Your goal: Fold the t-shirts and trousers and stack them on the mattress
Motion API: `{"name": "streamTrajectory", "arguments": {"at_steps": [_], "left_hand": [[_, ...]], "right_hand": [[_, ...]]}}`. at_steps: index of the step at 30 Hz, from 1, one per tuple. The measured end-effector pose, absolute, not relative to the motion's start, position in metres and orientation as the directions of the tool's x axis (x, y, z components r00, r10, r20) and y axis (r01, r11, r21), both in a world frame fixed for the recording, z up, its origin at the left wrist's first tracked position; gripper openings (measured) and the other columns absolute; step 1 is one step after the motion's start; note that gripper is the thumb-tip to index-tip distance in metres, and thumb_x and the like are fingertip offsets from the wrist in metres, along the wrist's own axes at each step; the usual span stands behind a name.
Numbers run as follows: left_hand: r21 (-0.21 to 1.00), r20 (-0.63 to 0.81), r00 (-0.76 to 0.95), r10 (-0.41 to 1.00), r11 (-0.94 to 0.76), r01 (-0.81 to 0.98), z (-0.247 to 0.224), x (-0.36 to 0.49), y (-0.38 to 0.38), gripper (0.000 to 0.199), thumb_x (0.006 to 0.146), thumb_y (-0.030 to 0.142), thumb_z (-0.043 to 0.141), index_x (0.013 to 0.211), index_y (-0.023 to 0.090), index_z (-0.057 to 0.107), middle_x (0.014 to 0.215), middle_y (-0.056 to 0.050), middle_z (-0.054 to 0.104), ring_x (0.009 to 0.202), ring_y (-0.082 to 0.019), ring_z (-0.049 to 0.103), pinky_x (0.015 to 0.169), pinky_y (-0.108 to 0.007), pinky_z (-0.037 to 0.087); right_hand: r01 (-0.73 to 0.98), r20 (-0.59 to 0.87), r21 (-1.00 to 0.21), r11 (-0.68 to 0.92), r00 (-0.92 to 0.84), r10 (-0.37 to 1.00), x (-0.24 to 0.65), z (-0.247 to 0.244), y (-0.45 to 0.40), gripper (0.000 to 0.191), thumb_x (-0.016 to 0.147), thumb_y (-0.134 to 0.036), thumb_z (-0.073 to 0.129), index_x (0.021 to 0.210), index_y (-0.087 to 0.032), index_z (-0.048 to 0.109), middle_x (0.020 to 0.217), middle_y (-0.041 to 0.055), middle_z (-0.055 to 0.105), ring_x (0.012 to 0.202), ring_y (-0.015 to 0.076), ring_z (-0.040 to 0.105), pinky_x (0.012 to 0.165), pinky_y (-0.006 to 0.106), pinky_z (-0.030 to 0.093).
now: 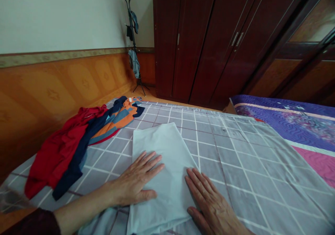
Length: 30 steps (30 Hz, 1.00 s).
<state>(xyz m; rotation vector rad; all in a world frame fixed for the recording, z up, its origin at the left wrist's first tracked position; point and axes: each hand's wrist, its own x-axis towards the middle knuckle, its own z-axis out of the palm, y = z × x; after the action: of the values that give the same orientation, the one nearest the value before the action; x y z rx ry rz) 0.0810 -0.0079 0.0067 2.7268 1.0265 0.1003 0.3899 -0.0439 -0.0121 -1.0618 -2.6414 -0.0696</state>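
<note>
A pale, light blue-white folded cloth (167, 179) lies on the bed in front of me, narrower at its far end. My left hand (141, 179) rests flat on the left half of the cloth with its fingers spread. At the right edge lies my right hand (209, 203), its fingers stretched out over the border of the cloth and the thumb apart. Neither hand grips anything. What kind of garment or linen the cloth is cannot be made out.
Red clothes (62, 141), a navy garment (75, 158) and an orange-and-grey patterned garment (117, 118) lie at the left on the grey checked bedsheet (235, 151). Beyond stand a coat rack (133, 36) and a dark red wardrobe (204, 39). A purple-covered bed (285, 118) is at right.
</note>
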Motion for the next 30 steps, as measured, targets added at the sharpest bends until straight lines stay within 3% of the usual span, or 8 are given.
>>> {"name": "streamTrajectory", "arguments": {"at_steps": [4, 7, 13, 17, 20, 22, 26, 30], "left_hand": [[0.210, 0.061, 0.710, 0.701, -0.705, 0.678, -0.004, 0.067, 0.000, 0.077, 0.089, 0.056, 0.047, 0.150, 0.027, 0.009, 0.156, -0.009, 0.013, 0.142, -0.032, 0.013, 0.114, -0.055, 0.015], [0.199, 0.063, 0.717, 0.694, -0.713, 0.672, -0.001, 0.063, -0.005, 0.077, 0.090, 0.054, 0.046, 0.150, 0.027, 0.006, 0.156, -0.011, 0.011, 0.142, -0.032, 0.012, 0.113, -0.056, 0.016], [0.223, 0.084, 0.753, 0.653, -0.749, 0.624, 0.000, 0.068, -0.054, 0.091, 0.085, 0.057, 0.053, 0.151, 0.023, 0.000, 0.156, -0.016, 0.010, 0.141, -0.036, 0.015, 0.108, -0.055, 0.030], [0.209, 0.237, 0.799, 0.553, -0.832, 0.514, -0.011, 0.069, -0.077, 0.081, 0.082, 0.044, 0.062, 0.147, 0.025, 0.019, 0.146, -0.014, 0.038, 0.136, -0.033, 0.030, 0.109, -0.052, 0.033], [0.323, 0.254, 0.745, 0.618, -0.780, 0.537, -0.005, 0.065, -0.084, 0.061, 0.077, 0.042, 0.069, 0.128, 0.022, 0.043, 0.129, -0.013, 0.054, 0.124, -0.029, 0.046, 0.103, -0.041, 0.043], [0.380, 0.260, 0.723, 0.640, -0.756, 0.533, 0.005, 0.061, -0.086, 0.046, 0.077, 0.035, 0.070, 0.115, 0.020, 0.049, 0.117, -0.011, 0.059, 0.113, -0.026, 0.054, 0.097, -0.035, 0.049], [0.381, 0.342, 0.748, 0.568, -0.812, 0.442, 0.017, 0.055, -0.084, 0.023, 0.081, 0.017, 0.061, 0.102, 0.019, 0.052, 0.105, -0.008, 0.064, 0.109, -0.021, 0.058, 0.097, -0.032, 0.048], [0.431, 0.429, 0.697, 0.575, -0.808, 0.401, 0.008, 0.054, -0.080, 0.011, 0.085, 0.010, 0.053, 0.091, 0.019, 0.054, 0.096, -0.005, 0.067, 0.105, -0.018, 0.062, 0.094, -0.028, 0.050]], "right_hand": [[0.679, 0.285, -0.046, 0.733, -0.694, 0.661, 0.390, -0.010, -0.043, 0.073, 0.088, -0.030, 0.054, 0.150, -0.016, 0.016, 0.150, 0.0113, 0.028, 0.137, 0.0279, 0.029, 0.106, 0.044, 0.039], [0.684, 0.276, -0.088, 0.724, -0.682, 0.677, 0.393, -0.011, -0.039, 0.063, 0.089, -0.033, 0.053, 0.146, -0.016, 0.031, 0.148, 0.0115, 0.033, 0.136, 0.0278, 0.032, 0.104, 0.044, 0.043], [0.847, 0.321, -0.271, 0.457, -0.368, 0.873, 0.404, -0.017, -0.019, 0.039, 0.090, -0.034, 0.050, 0.121, -0.013, 0.059, 0.133, 0.0165, 0.053, 0.123, 0.0294, 0.049, 0.096, 0.048, 0.049], [0.850, 0.311, -0.352, 0.392, -0.289, 0.905, 0.403, -0.012, -0.012, 0.023, 0.086, -0.036, 0.055, 0.097, -0.019, 0.066, 0.126, 0.0138, 0.056, 0.118, 0.0296, 0.052, 0.093, 0.049, 0.050], [0.851, 0.297, -0.361, 0.382, -0.283, 0.912, 0.400, -0.007, -0.014, 0.020, 0.085, -0.037, 0.056, 0.077, -0.020, 0.063, 0.125, 0.0136, 0.056, 0.118, 0.0310, 0.051, 0.092, 0.051, 0.050], [0.857, 0.290, -0.344, 0.384, -0.291, 0.912, 0.401, -0.002, -0.019, 0.018, 0.083, -0.037, 0.060, 0.079, -0.020, 0.062, 0.129, 0.0151, 0.053, 0.121, 0.0331, 0.048, 0.093, 0.053, 0.048], [0.813, 0.233, -0.298, 0.500, -0.446, 0.864, 0.403, 0.010, -0.038, 0.031, 0.078, -0.031, 0.065, 0.106, -0.020, 0.061, 0.143, 0.0146, 0.040, 0.131, 0.0338, 0.037, 0.099, 0.055, 0.042], [0.749, 0.182, -0.271, 0.604, -0.576, 0.797, 0.388, 0.021, -0.061, 0.025, 0.081, -0.025, 0.061, 0.106, -0.021, 0.061, 0.143, 0.0118, 0.040, 0.135, 0.0313, 0.031, 0.101, 0.052, 0.042]]}}
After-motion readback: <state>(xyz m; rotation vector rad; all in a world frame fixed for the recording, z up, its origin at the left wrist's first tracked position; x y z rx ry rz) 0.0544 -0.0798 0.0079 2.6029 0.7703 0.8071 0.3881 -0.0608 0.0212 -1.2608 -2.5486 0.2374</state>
